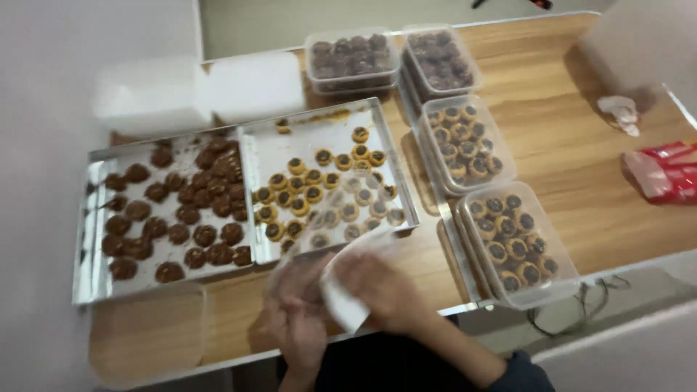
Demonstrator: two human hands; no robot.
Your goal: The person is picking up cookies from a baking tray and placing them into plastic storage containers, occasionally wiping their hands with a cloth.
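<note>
My left hand and my right hand meet at the table's front edge, both blurred by motion. Between them they hold a clear plastic lid or container with a white label or paper; which of the two it is I cannot tell. It hangs over the near corner of a metal tray that carries several small yellow tart cookies with dark centres. Left of it a second metal tray carries several brown chocolate cookies.
Right of the trays stand clear tubs of tart cookies; two tubs of dark cookies sit behind. White boxes lie at the back left, a red packet and crumpled tissue at right. An empty clear tub sits front left.
</note>
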